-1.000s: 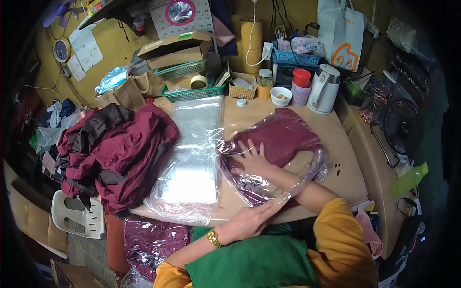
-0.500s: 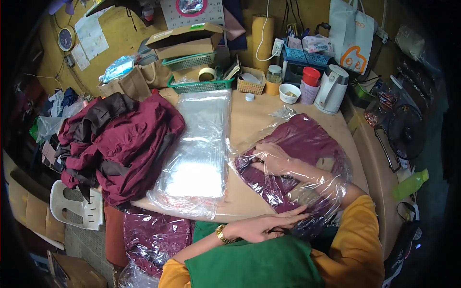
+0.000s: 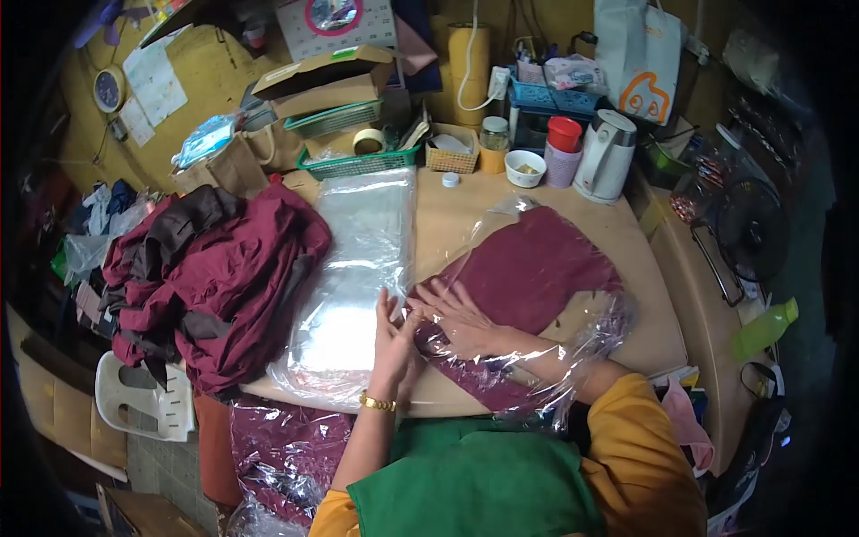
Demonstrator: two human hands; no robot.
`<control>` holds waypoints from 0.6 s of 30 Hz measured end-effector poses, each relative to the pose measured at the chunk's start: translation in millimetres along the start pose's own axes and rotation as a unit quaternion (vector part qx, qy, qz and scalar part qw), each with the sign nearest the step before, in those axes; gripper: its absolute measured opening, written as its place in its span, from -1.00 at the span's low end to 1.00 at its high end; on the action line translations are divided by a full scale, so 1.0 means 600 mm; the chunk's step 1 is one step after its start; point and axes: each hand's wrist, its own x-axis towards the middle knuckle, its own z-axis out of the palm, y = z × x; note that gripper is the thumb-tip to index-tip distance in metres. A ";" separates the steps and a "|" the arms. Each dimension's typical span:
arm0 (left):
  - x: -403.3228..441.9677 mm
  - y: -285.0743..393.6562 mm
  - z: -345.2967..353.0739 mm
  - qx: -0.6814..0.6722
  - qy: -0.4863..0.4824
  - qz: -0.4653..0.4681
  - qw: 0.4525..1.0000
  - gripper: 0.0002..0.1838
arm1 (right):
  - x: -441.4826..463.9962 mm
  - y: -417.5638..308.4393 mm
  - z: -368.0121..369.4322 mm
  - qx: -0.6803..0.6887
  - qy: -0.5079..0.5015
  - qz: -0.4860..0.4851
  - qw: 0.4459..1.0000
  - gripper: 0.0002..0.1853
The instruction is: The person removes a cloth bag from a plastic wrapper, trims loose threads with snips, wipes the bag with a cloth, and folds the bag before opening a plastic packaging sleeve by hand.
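Observation:
A maroon garment (image 3: 537, 259) lies folded inside a clear plastic bag (image 3: 617, 327) on the table. My right hand (image 3: 458, 324) rests flat on the garment's left part with its fingers spread. Plastic covers my right forearm, so the arm appears to reach inside the bag. My left hand (image 3: 391, 349), with a gold watch on the wrist, is raised at the bag's left edge. Its fingers point up, with thumb and forefinger apart; whether it touches the plastic I cannot tell. Just left of it lies a stack of flat clear bags (image 3: 353, 268).
A heap of maroon and dark garments (image 3: 224, 277) covers the table's left side. Along the back stand green baskets (image 3: 362, 164), a jar (image 3: 493, 134), a white bowl (image 3: 524, 168) and an electric kettle (image 3: 605, 161). A bagged maroon garment (image 3: 286, 447) is below the front edge, near a white chair (image 3: 143, 398).
My left hand has moved from the bag's near edge leftward and up to its left edge. The fingers of my right hand have spread flat, and the garment looks smoother.

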 end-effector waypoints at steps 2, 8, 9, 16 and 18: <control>0.012 0.016 -0.002 0.025 -0.005 0.005 1.000 0.03 | -0.006 0.006 -0.011 0.172 0.081 -0.091 0.978 -0.12; 0.038 -0.004 -0.014 0.233 -0.031 0.032 0.971 -0.14 | -0.020 0.056 -0.045 0.013 0.222 -0.013 0.975 -0.87; 0.038 -0.007 -0.016 0.234 -0.035 0.032 0.971 -0.14 | -0.023 0.074 -0.049 -0.043 0.223 0.022 0.974 -0.86; -0.039 0.032 -0.042 0.065 -0.070 0.006 0.995 -0.32 | -0.071 0.205 -0.065 -0.152 0.225 0.282 0.920 -0.40; -0.059 0.011 -0.066 0.096 -0.071 -0.018 0.993 -0.27 | -0.069 0.151 -0.092 -0.201 0.117 0.248 0.940 -0.37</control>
